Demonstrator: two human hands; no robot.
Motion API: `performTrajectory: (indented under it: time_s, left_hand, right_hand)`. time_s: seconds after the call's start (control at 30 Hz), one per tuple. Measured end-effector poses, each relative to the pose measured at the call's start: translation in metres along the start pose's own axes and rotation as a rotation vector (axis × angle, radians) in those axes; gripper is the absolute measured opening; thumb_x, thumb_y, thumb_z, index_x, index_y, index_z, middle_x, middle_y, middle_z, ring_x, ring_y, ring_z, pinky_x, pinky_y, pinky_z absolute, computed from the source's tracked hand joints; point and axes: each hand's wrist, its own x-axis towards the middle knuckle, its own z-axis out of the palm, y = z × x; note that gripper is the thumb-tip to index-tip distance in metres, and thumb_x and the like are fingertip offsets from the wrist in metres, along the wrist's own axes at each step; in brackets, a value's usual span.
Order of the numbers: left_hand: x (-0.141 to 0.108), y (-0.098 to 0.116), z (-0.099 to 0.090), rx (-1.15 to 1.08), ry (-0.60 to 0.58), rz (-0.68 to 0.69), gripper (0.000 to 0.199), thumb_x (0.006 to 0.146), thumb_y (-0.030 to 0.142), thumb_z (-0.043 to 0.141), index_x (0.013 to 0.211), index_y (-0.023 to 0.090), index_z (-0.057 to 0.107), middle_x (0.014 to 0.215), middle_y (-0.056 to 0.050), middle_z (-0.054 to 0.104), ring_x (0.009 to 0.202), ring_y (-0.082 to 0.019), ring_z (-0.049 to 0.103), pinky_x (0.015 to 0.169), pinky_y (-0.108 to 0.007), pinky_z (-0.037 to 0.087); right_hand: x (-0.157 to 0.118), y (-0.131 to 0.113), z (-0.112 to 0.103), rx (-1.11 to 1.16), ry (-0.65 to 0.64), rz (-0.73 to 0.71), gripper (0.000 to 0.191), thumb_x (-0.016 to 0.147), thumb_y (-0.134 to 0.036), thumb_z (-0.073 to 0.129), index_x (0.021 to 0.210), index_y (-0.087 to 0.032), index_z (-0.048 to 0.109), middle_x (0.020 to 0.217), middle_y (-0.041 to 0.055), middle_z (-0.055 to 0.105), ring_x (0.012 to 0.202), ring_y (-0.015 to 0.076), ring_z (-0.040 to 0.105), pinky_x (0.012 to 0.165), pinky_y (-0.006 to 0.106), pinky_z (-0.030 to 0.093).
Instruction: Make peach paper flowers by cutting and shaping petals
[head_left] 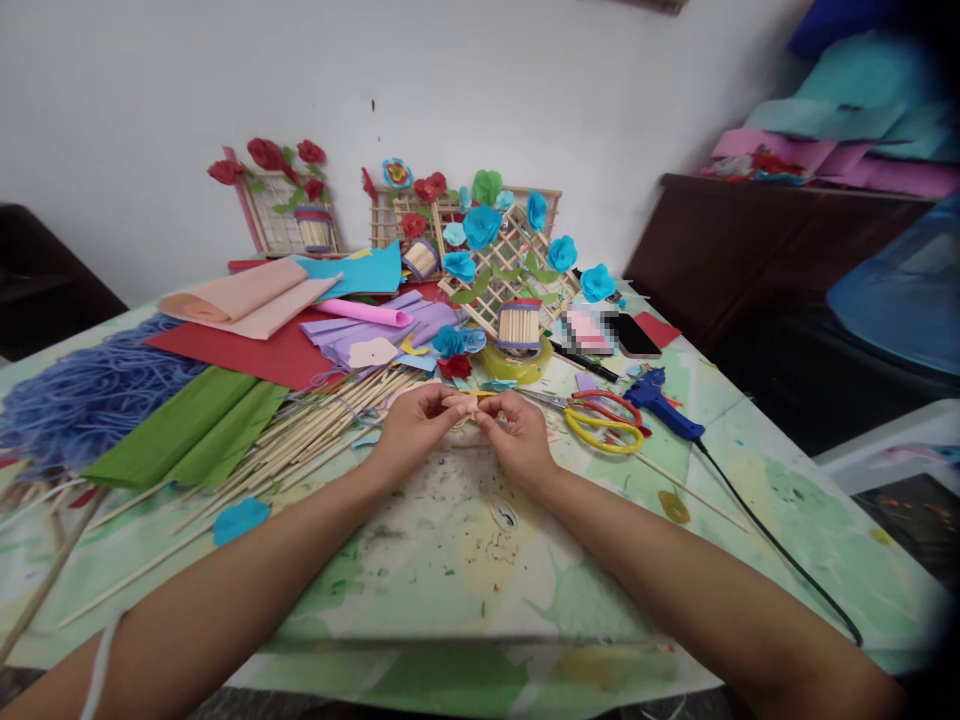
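Observation:
Between my two hands, over the middle of the table, is a small pale peach paper piece (471,403). My left hand (421,422) pinches its left side with thumb and forefinger. The right edge is pinched the same way by my right hand (517,432). Fingers cover much of the piece, so its full shape is hidden. Just right of my right hand lie scissors with red and yellow handles (606,432). Thin wooden sticks (330,425) spread out to the left of my left hand. A dark red paper flower (454,367) and a blue one (448,341) lie behind my fingers.
A blue glue gun (667,408) with a black cord lies at right. Lattice frames with paper flowers (517,260) lean at the back. Green paper (187,425), red paper (240,350) and blue yarn (97,390) cover the left. A phone (634,335) and a tape roll (514,362) sit behind.

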Motion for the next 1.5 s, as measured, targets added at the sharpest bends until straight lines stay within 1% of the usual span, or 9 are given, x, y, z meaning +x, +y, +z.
performTrajectory:
  time_s: [0.17,0.27,0.47,0.73,0.87,0.97,1.13,1.3,1.5]
  left_hand:
    - [-0.002,0.003,-0.001,0.24,-0.023,0.108,0.024,0.074,0.035,0.062,0.083,0.013,0.067,0.079,-0.007,0.069,0.073,-0.018,0.061,0.068,-0.028,0.046]
    - [-0.003,0.005,-0.001,0.28,-0.022,0.133,0.024,0.076,0.036,0.06,0.082,0.013,0.067,0.077,-0.006,0.069,0.072,-0.017,0.061,0.066,-0.027,0.046]
    - [-0.003,0.003,0.001,0.22,-0.056,0.114,0.026,0.076,0.038,0.06,0.084,0.014,0.067,0.077,-0.006,0.07,0.072,-0.018,0.063,0.065,-0.027,0.047]
    - [-0.001,-0.003,0.002,0.139,-0.08,0.097,0.026,0.072,0.037,0.064,0.086,0.015,0.066,0.083,-0.007,0.071,0.078,-0.02,0.065,0.07,-0.029,0.049]
    - [0.0,-0.003,0.002,0.095,-0.114,0.092,0.024,0.074,0.037,0.062,0.085,0.015,0.066,0.078,-0.005,0.07,0.074,-0.018,0.063,0.068,-0.028,0.048]
    - [0.0,-0.002,0.002,0.072,-0.123,0.069,0.023,0.074,0.036,0.063,0.083,0.015,0.066,0.074,-0.004,0.069,0.07,-0.016,0.062,0.064,-0.027,0.047]
    - [0.0,0.0,0.002,0.008,-0.141,-0.015,0.024,0.071,0.035,0.065,0.082,0.014,0.066,0.07,-0.004,0.068,0.065,-0.015,0.06,0.062,-0.026,0.046]
    - [0.001,-0.002,0.0,-0.011,-0.159,-0.04,0.021,0.071,0.034,0.064,0.078,0.014,0.065,0.067,-0.003,0.066,0.062,-0.013,0.058,0.06,-0.025,0.046]
    - [0.0,-0.004,0.0,-0.076,-0.136,-0.064,0.021,0.071,0.034,0.065,0.079,0.014,0.065,0.071,-0.004,0.068,0.064,-0.013,0.059,0.062,-0.025,0.046]
  right_hand:
    - [-0.001,-0.001,0.0,0.009,0.012,0.002,0.007,0.075,-0.023,0.059,0.07,-0.019,0.061,0.069,0.0015,0.06,0.069,0.0161,0.055,0.065,0.029,0.041]
    - [0.0,-0.003,-0.001,0.015,0.019,0.011,0.01,0.075,-0.025,0.058,0.069,-0.019,0.061,0.068,0.0013,0.06,0.068,0.0162,0.055,0.065,0.029,0.041]
    - [0.0,-0.005,-0.002,0.049,0.019,0.036,0.012,0.077,-0.027,0.057,0.07,-0.019,0.062,0.069,0.0014,0.061,0.069,0.016,0.055,0.066,0.029,0.042]
    - [0.0,-0.003,-0.002,0.079,0.029,0.071,0.012,0.076,-0.028,0.057,0.07,-0.019,0.061,0.072,0.0022,0.062,0.072,0.0166,0.056,0.069,0.03,0.043]
    - [0.002,-0.002,0.0,0.206,0.03,0.135,0.01,0.074,-0.028,0.058,0.077,-0.019,0.061,0.075,0.0024,0.063,0.071,0.0162,0.057,0.067,0.03,0.045]
    - [0.002,-0.001,0.002,0.336,-0.012,0.186,0.014,0.073,-0.031,0.059,0.082,-0.019,0.061,0.078,0.0029,0.065,0.07,0.0165,0.06,0.067,0.031,0.048]
    - [0.002,-0.005,0.001,0.435,-0.059,0.224,0.013,0.073,-0.031,0.061,0.076,-0.019,0.06,0.068,0.0013,0.065,0.064,0.0164,0.061,0.064,0.031,0.049]
    - [0.002,-0.011,-0.002,0.382,-0.048,0.176,0.013,0.075,-0.031,0.061,0.072,-0.019,0.06,0.064,0.0007,0.063,0.061,0.0147,0.059,0.063,0.028,0.047]
    - [0.002,-0.004,0.0,0.338,-0.015,0.221,0.016,0.076,-0.032,0.06,0.07,-0.018,0.06,0.064,0.0007,0.062,0.061,0.0134,0.055,0.061,0.026,0.044]
